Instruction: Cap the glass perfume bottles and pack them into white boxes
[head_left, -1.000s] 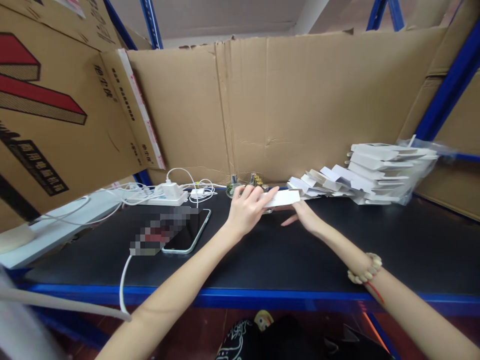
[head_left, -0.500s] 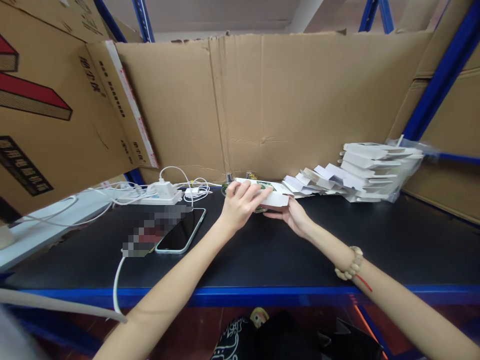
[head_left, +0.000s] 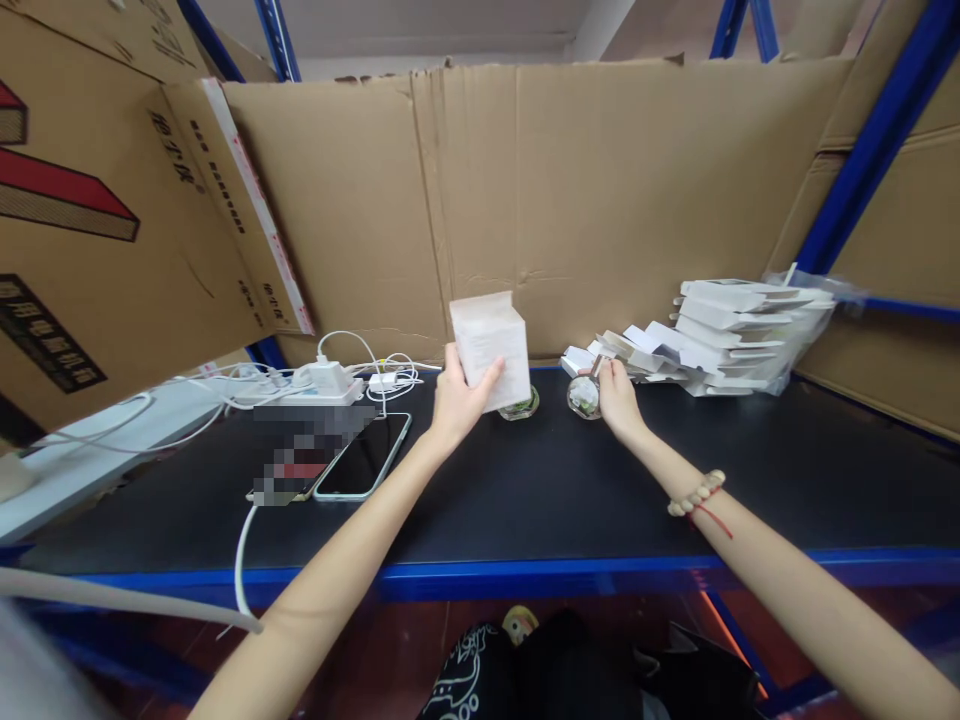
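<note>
In my left hand (head_left: 459,400) is a small white carton (head_left: 495,350), held up and tilted a little, with the thumb across its printed front and a flap raised at its top. To its right, my right hand (head_left: 621,398) pinches the neck end of a round clear glass bottle (head_left: 583,396) with pale and green contents. The bottle hangs low over the black mat, apart from the carton. A second round glass bottle (head_left: 523,406) stands behind the carton, mostly hidden by it.
Flattened white cartons (head_left: 660,352) lie beside a taller carton stack (head_left: 739,335) at the back right. Two phones, one a dark-screened phone (head_left: 363,458), lie left near a power strip (head_left: 319,390) with tangled white cables. A cardboard wall (head_left: 615,190) closes off the back.
The carton has come up from lying low between both hands and stands more upright in my left hand. My right hand has left it, moved right and taken hold of a glass bottle.
</note>
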